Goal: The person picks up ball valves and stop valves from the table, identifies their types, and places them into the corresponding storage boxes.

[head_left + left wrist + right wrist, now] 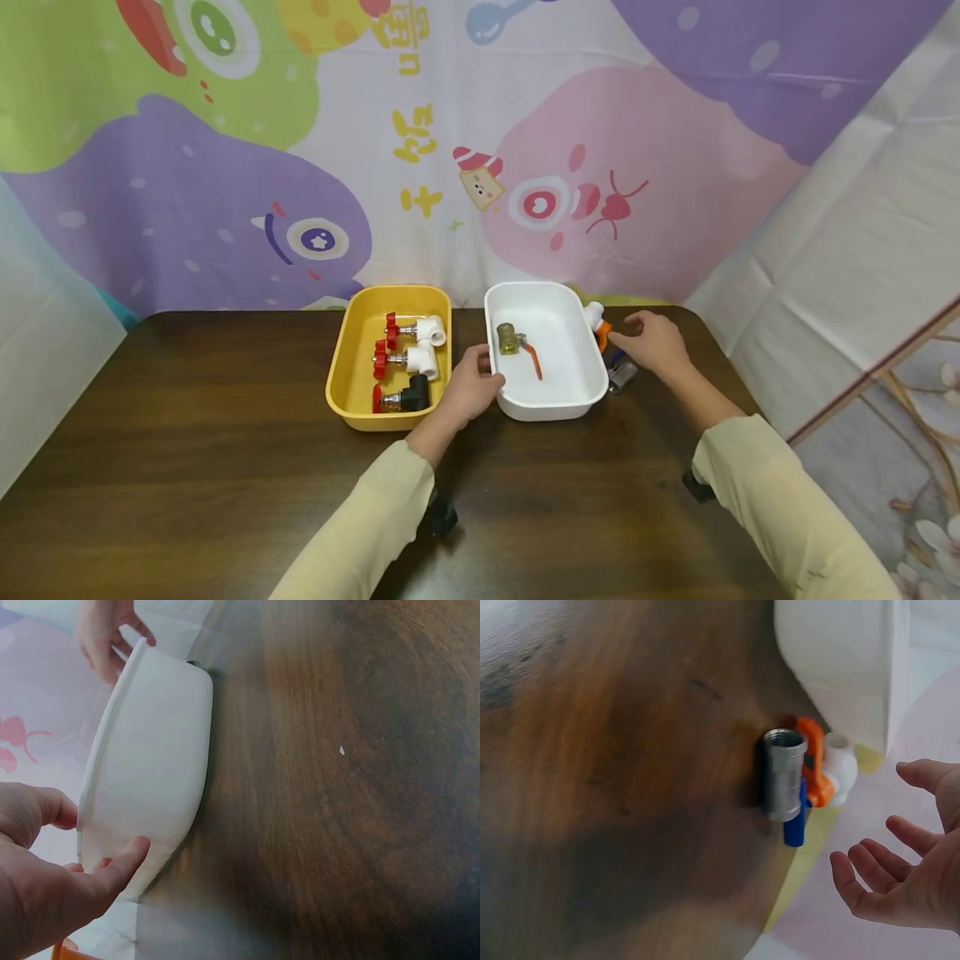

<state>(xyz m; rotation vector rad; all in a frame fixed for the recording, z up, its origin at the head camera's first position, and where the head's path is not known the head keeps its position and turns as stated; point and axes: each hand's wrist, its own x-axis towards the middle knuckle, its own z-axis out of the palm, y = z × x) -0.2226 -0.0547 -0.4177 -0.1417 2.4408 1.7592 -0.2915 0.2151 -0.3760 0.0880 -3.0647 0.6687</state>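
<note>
My left hand is at the left side of a white tray, thumb at the rim and fingers along the outer wall. Inside the tray lies a brass ball valve with an orange-red lever. Beyond its right side, my right hand hovers with spread, loosely bent fingers and nothing held. Closest to those fingers is a white plastic valve with an orange handle. Beside it on the table lies a silver metal valve with a blue handle.
Left of the white tray stands a yellow tray. It holds two white valves and a black valve, all with red wheel handles. Both trays sit near the back edge of the brown table, before a cartoon-printed curtain.
</note>
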